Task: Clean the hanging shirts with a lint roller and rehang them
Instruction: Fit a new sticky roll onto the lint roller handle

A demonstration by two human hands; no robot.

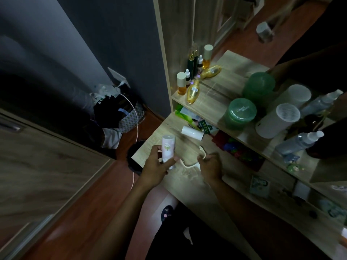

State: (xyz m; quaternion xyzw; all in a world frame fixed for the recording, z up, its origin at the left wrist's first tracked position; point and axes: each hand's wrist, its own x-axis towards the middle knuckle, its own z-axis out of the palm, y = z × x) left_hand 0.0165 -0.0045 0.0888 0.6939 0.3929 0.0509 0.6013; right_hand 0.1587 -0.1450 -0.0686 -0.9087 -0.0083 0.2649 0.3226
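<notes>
Hands over desk (189,177): L hand (157,166) grips lint roll (168,151); R hand (210,165) clenched on roller handle (189,164).

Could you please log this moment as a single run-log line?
left hand: grips lint roll | right hand: holds cream handle | over wooden vanity top | shirts: not in view
</notes>
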